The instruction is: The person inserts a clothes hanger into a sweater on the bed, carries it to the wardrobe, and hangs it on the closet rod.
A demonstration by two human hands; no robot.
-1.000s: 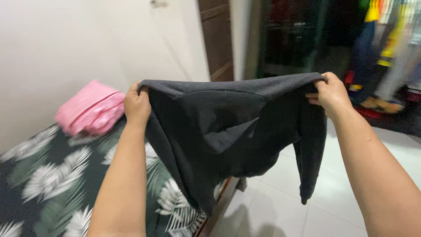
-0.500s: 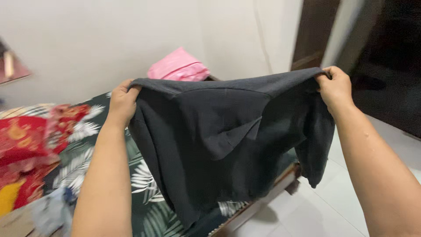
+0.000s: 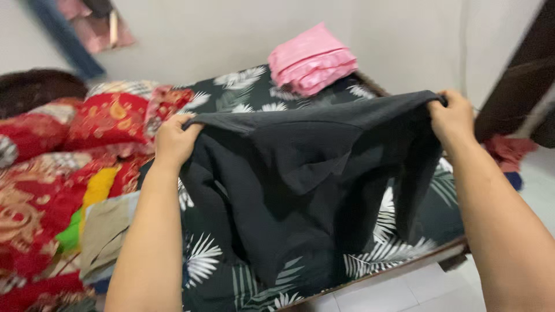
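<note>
Garment (image 3: 300,190), black, between left hand (image 3: 173,141) and right hand (image 3: 454,118)

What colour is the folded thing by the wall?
Pink, seen in the head view.

2 hands are showing, the left hand (image 3: 173,141) and the right hand (image 3: 452,118), and they are sharing 1 black garment (image 3: 300,179). 1 folded pink cloth (image 3: 312,60) is lying on 1 leaf-print bed sheet (image 3: 231,95). 1 red patterned blanket (image 3: 63,167) is lying (bunched up) alongside.
</note>
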